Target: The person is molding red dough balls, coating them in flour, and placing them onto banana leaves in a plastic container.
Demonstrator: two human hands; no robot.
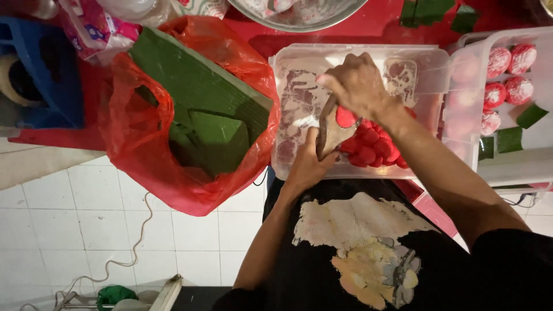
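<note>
Over the red table (380, 23) (white tiled floor (86, 230) below), both hands gripping a wooden mould (329, 131).

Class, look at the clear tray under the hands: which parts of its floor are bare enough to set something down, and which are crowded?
In the clear tray, the floured floor is bare at the left, and again at the far right corner. The near right is crowded: red dough balls are heaped there, beneath the right hand. The left hand holds a wooden mould over the near rim.
</note>
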